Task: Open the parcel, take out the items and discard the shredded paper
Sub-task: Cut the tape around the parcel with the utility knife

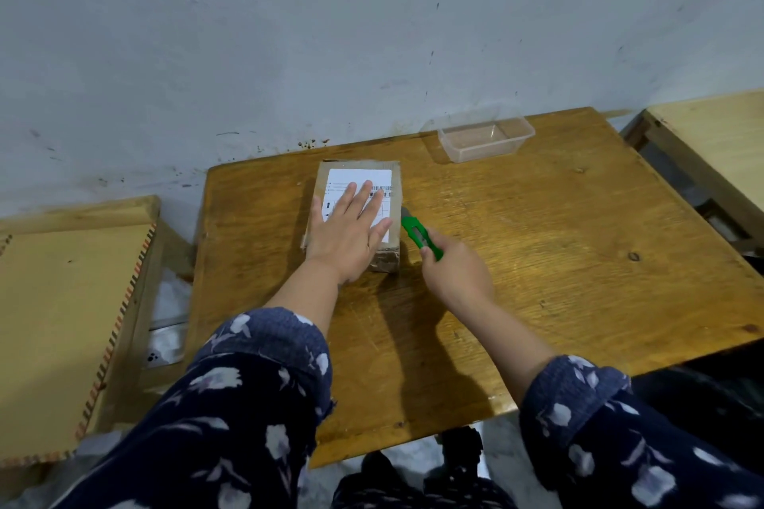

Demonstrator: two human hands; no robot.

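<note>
**A:** Where is the parcel?

**B:** The cardboard parcel [356, 211] lies flat on a wooden table [537, 244], toward the far side near a pale wall [330, 33]. A white shipping label [364, 183] with a barcode covers most of its top.

**A:** And the hands?

**B:** The left hand [347, 231] rests palm down on top of the parcel, fingers spread wide and flat across the label. The right hand [454, 269] is just beside the parcel's right edge, closed around a green box cutter [419, 236]. The cutter's tip points at the parcel's right side; whether it touches the cardboard is hard to tell.

**A:** Anything else on the table?

**B:** A clear plastic container [483, 138] sits at the far edge, well apart from the parcel and to its right. Both forearms wear dark blue sleeves [256, 384] with a pale floral print, pushed up below the elbow.
</note>
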